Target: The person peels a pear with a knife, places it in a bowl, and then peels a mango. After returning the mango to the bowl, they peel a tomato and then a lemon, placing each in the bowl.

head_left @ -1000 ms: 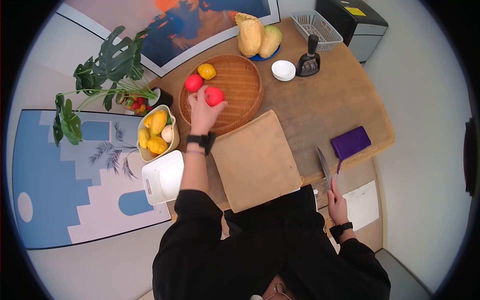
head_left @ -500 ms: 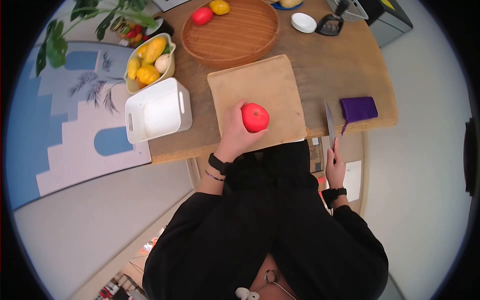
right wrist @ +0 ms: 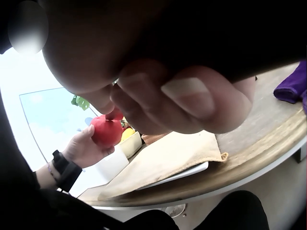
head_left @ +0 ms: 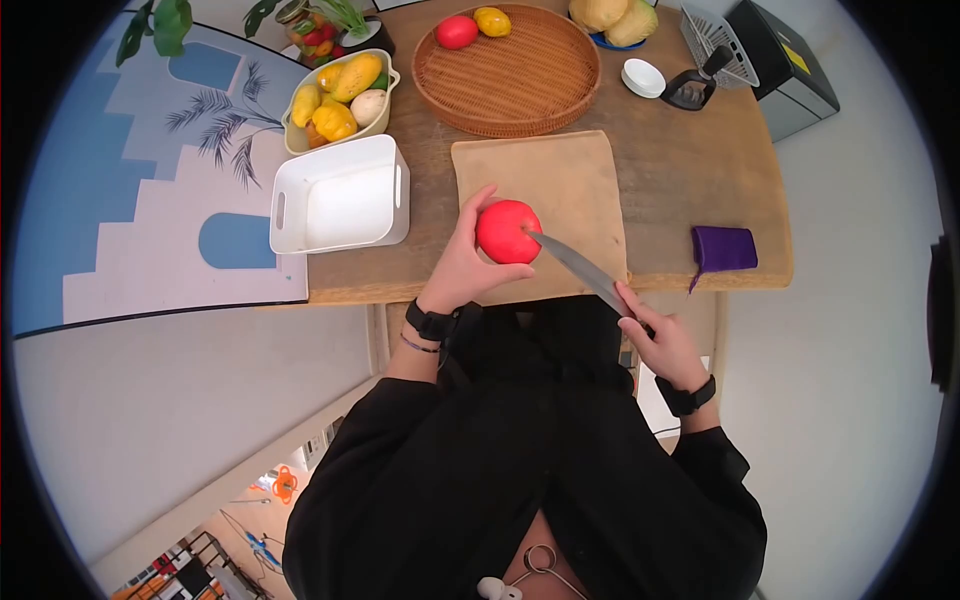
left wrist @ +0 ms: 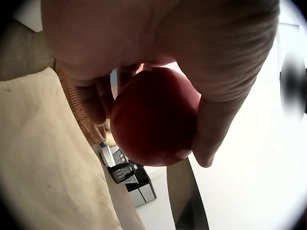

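Note:
My left hand (head_left: 455, 272) holds a red apple (head_left: 503, 232) above a tan cloth (head_left: 570, 185), thumb on the near side and fingers on the far side. My right hand (head_left: 672, 352) grips a kitchen knife (head_left: 580, 268) by its dark handle, mostly hidden in the palm. The blade slants up to the left, its tip right at the apple's dimple. Seen from the left wrist, the apple (left wrist: 153, 120) sits between thumb and fingers, with the blade (left wrist: 184, 196) behind it. Curled fingers (right wrist: 177, 100) fill the right wrist view, where the apple (right wrist: 106, 133) appears beyond.
Behind the cloth stands a round wicker tray (head_left: 510, 85) with another red fruit (head_left: 456, 32) and a yellow one (head_left: 492, 21). A white bin (head_left: 345, 205) and a basket of yellow fruit (head_left: 388, 118) are on the left. A purple pouch (head_left: 725, 248) lies right.
My left hand has taken one apple from the wicker tray and brought it over the cloth. My right hand has moved the knife leftward, from the table's edge to the apple.

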A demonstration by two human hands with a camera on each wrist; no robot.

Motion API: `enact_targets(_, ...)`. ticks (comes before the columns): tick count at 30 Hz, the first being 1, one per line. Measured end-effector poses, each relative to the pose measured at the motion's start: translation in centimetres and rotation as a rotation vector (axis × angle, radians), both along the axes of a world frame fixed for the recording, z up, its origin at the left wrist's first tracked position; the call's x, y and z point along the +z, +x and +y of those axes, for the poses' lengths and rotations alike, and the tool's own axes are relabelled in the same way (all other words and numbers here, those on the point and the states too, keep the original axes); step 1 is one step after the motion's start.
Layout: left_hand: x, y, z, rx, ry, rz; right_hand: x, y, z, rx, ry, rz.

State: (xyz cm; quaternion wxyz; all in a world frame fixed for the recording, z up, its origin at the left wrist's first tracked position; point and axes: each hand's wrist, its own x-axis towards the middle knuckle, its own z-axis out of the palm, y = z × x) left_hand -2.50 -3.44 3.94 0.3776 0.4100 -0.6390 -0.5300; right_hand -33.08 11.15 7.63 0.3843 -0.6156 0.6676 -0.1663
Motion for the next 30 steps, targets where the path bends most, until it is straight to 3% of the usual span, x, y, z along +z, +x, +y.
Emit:
enact_targets(5, -0.1, 0.1, 0.2, -0.04, 0.21, 0.359, 0.2, 0.5, 0.2, 0.006, -0.013, -0.009)
enact_targets(9, -1.6, 0.1, 0.2, -0.059, 0.275, 0.486, 0.4, 0.5, 0.1, 0.0, -0.057, -0.015)
enact_targets(11, -1.2, -0.5, 0.6, -0.057, 0.467, 0.669, 0.2, 0.4, 0.2, 0.001, -0.092, -0.018)
enact_targets(18, -2.0, -0.2, 1.0, -0.076, 0.55, 0.75, -0.7, 0.3, 0.3, 0.029, -0.226, 0.139)
enact_targets(20, -3.6, 0.1, 0.9, -0.193, 0.589, 0.802, -0.8, 0.3, 0.4, 0.033, -0.228, 0.158)
enact_targets(23, -3.6, -0.3, 0.9, -0.208, 0.553, 0.777, -0.9, 0.4, 0.4, 0.039, -0.266, 0.174)
enact_targets(30, -1.9, -1.6, 1.0, -0.096, 0.585, 0.85, -1.0, 0.4, 0.4, 0.053, -0.306, 0.212)
